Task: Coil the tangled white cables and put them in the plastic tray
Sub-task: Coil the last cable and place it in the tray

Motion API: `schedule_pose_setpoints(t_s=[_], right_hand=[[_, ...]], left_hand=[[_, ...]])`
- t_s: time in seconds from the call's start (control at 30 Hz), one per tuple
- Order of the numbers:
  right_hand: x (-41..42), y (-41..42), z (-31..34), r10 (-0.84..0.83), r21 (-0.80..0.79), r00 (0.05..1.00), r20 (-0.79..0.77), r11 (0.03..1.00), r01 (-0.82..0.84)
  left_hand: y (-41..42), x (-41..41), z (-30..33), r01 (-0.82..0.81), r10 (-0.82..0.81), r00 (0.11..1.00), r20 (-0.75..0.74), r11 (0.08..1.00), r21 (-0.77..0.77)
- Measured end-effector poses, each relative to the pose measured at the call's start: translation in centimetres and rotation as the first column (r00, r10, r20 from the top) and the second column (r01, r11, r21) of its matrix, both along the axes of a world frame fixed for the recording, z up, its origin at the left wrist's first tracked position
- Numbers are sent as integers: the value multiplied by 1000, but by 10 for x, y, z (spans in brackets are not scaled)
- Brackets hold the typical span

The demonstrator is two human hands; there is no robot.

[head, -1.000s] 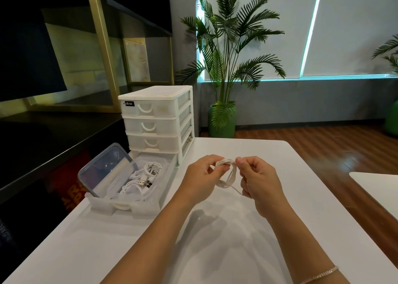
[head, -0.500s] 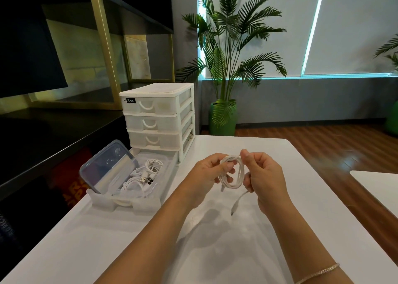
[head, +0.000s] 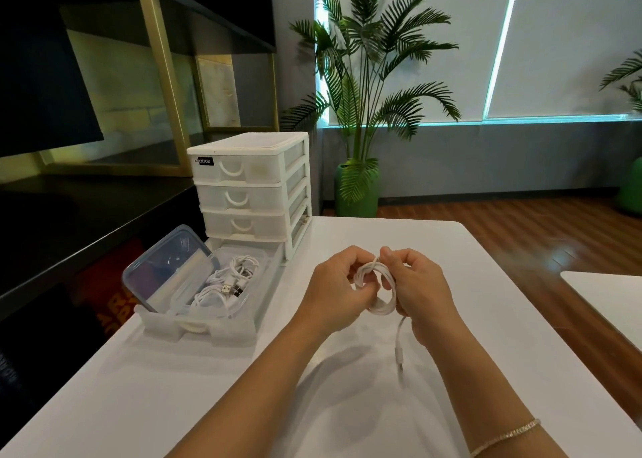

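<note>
1. I see the white desk (head: 347,405), smooth and matte; its near edge and near corners are cut off by the frame.
2. A white plastic drawer unit (head: 250,190) with three shut translucent drawers stands at the far left corner of the desk. Its small black label is too blurred for me to read fully.
3. In front of it, along the left edge, lies the translucent plastic tray (head: 222,325), a pulled-out drawer. A clear lid (head: 166,270) leans tilted in its left side and hides what lies behind it.
4. A loose heap of white USB cables (head: 225,287) fills the tray's right side; I cannot count them.
5. My left hand (head: 333,294) and right hand (head: 424,294) are raised above the middle of the desk, both pinching one coiled white cable (head: 382,304).
6. The coil is a small upright ring facing me. Fingers hide its top and sides.
7. A free tail with a plug (head: 400,355) hangs straight down from it, its long axis vertical.
</note>
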State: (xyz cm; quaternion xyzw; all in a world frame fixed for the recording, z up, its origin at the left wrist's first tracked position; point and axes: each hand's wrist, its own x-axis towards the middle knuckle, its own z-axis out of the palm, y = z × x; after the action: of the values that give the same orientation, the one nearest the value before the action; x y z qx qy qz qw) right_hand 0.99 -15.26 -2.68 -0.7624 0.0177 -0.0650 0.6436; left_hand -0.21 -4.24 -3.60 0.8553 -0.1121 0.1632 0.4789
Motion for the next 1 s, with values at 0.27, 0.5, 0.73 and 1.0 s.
schedule_pose_setpoints(t_s=[0.27, 0.5, 0.73, 1.0], right_hand=[[1, -2, 0, 53, -12, 996, -65, 998, -54], [-1, -3, 0, 161, -80, 986, -40, 983, -164], [-2, -6, -2, 161, -334, 968, 193, 938, -89], [0, -4, -7, 45, -526, 897, 441, 822, 217]], left_hand=[[2, -2, 1, -107, 87, 958, 274, 992, 60], [6, 3, -2, -202, 199, 959, 200, 979, -8], [10, 10, 2, -297, 237, 948, -210, 897, -327], [9, 7, 6, -208, -207, 889, -408, 611, -764]])
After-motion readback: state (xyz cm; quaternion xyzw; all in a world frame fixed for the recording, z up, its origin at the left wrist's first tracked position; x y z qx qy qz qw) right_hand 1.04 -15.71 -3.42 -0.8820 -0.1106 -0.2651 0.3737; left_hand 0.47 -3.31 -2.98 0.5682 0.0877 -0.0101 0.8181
